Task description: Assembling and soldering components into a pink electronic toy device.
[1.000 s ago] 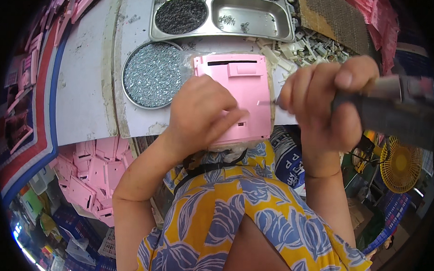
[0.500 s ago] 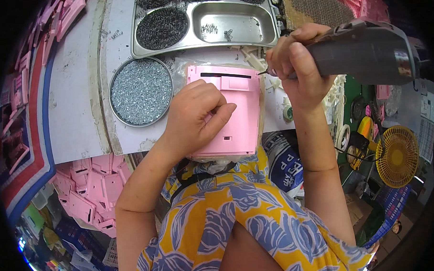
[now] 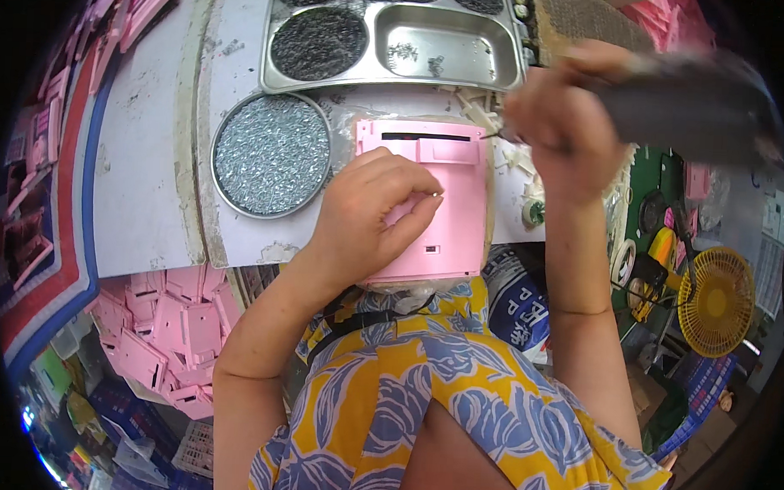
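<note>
Pink plastic housing (image 3: pixel 441 203) lay flat at the near edge of the surface (image 3: pixel 143 193), partly overhanging toward my lap. My left hand (image 3: pixel 371 214) pressed down on it, fingers curled with thumb and forefinger pinched together; whether a screw sat between them could not be determined. My right hand (image 3: pixel 556 134) was closed around the grey power screwdriver (image 3: pixel 686 104), whose tip met the housing's top right corner. Judged risks: the overhang could let the housing tip or slide under driving pressure. A tilted tip could skid off the corner and scar the plastic or reach my left fingers. The round tin of silver screws (image 3: pixel 272 154) stood just beside my left hand, so a knock from the wrist could spill it.
</note>
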Available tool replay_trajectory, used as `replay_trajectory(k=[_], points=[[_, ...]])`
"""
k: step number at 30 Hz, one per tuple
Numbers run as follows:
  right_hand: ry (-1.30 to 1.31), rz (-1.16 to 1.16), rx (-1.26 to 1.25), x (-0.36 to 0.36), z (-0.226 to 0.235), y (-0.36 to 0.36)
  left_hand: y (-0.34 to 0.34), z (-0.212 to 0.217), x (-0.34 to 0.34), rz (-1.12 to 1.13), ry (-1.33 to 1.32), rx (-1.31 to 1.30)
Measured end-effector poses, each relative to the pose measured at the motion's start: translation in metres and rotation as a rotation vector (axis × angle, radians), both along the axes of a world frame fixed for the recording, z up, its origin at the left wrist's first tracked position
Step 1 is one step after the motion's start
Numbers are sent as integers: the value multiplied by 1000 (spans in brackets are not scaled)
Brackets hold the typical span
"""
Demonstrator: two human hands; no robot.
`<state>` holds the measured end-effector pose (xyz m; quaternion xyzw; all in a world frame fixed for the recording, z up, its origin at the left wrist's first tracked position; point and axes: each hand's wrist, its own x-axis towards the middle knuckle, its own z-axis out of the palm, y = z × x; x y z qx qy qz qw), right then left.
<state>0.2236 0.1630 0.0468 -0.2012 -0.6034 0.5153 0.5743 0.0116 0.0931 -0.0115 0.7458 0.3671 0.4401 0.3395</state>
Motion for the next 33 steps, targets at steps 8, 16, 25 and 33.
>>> replay_trajectory(k=[8,16,25,33], points=[[0,214,-73,-37,37,-38,-4,10,-4,61,-22,76],[26,204,-17,-69,22,-17,-2,10,-40,361,138,214],[1,116,30,-99,-30,21,7,-5,-98,512,615,66],[-55,167,-26,-103,-31,25,16,-8,-95,332,455,97]])
